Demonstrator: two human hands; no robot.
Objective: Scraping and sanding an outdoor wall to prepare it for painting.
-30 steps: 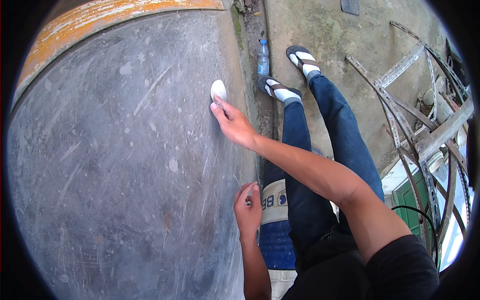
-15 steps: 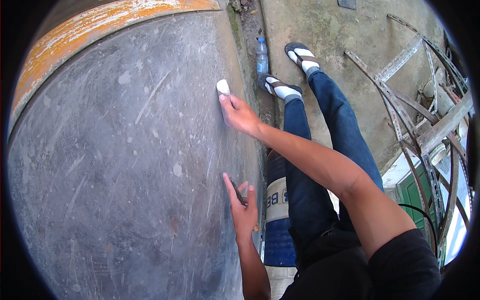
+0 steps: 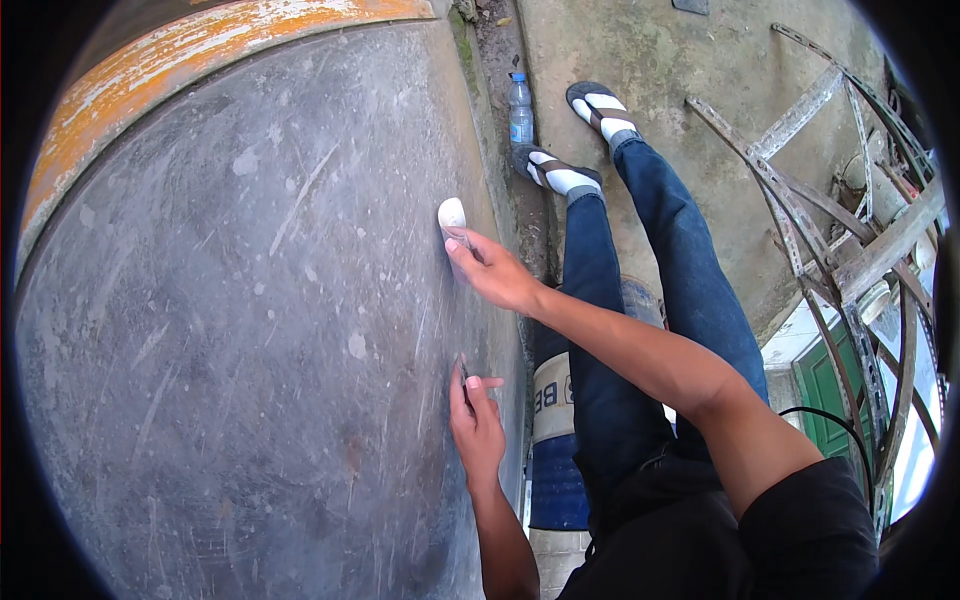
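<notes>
My right hand (image 3: 497,274) is closed around a small flat grey piece with a rounded white end (image 3: 452,213). It lies against the broad grey, scuffed surface (image 3: 250,330), close to its right edge. Nearer to me, my left hand (image 3: 478,432) grips a thin dark tool (image 3: 463,372), seen nearly edge-on, so its exact kind does not show. The index finger and thumb lie along this tool, and another finger sticks out to the right. Pale spots and scratches cover the grey surface around both hands.
A worn orange band (image 3: 200,60) borders the surface's far edge. A water bottle (image 3: 520,108) stands beside my sandalled feet, near a narrow gutter. A blue and white drum (image 3: 556,450) is by my legs. Rusty metal frames (image 3: 800,220) and a wooden beam (image 3: 890,245) crowd the right.
My right hand has slid toward me along the grey surface with the white-ended piece. My left hand has turned, so its dark tool shows less and the fingers sit differently.
</notes>
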